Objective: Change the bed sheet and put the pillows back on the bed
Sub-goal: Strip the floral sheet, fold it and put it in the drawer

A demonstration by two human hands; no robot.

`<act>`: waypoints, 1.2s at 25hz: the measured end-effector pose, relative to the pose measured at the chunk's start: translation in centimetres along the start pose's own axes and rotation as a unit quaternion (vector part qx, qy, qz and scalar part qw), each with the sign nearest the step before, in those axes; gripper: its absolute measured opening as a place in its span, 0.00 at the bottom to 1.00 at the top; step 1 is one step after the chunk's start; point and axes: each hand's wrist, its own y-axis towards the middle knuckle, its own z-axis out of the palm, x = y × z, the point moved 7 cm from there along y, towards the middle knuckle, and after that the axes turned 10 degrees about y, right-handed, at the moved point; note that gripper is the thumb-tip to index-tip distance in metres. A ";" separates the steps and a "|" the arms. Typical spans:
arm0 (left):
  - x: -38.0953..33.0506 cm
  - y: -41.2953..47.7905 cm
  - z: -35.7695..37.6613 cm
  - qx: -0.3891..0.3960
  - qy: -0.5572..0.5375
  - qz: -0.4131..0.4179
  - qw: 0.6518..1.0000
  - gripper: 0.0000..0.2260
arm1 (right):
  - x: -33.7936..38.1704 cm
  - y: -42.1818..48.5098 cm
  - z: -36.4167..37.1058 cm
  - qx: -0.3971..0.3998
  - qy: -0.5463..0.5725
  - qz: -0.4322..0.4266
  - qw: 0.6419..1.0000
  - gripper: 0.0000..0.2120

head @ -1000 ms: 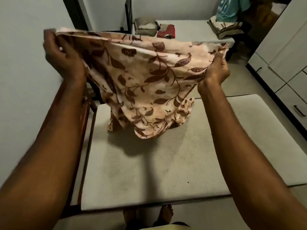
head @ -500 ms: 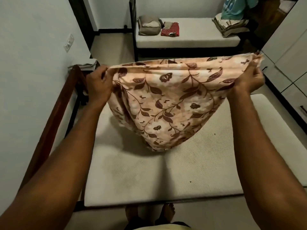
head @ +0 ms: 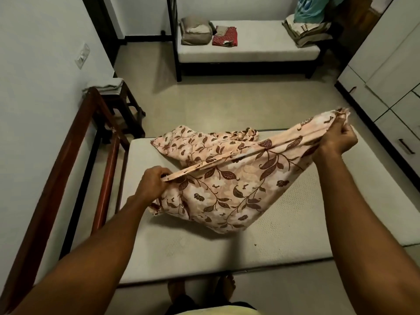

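Pale, dimpled foam mattress [head: 204, 253] lies bare, with a glossy reddish wooden rail [head: 106, 169] just outside the left grip [head: 151, 185]. That left grip clenches one end of a soft peach sheet [head: 238, 194] printed with brown leaves and vines; the right grip [head: 338, 142], held higher, grasps the other end. The folded edge runs taut between them, the cloth sags below in a pouch onto the mattress, and a crumpled part lies beyond them.
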 end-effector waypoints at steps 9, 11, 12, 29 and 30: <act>1.8 -1.4 0.7 0.091 -0.216 -0.108 0.966 0.05 | 0.0 2.0 -3.0 -0.036 -0.040 0.006 0.999 0.19; 1.5 -1.5 0.7 0.135 -0.240 -0.108 0.955 0.06 | -0.1 2.6 -3.6 -0.053 -0.050 0.020 0.997 0.18; 1.4 -1.6 0.7 0.148 -0.241 -0.100 0.954 0.07 | -0.2 2.8 -3.9 -0.054 -0.058 0.024 0.997 0.17; 1.4 -1.5 1.7 0.033 -0.181 -0.080 0.980 0.10 | -2.5 5.5 -3.2 -0.045 -0.031 0.061 0.997 0.21; 1.3 -1.6 2.3 0.028 -0.149 -0.076 0.985 0.12 | -2.2 5.4 -2.7 -0.033 -0.031 0.060 0.997 0.21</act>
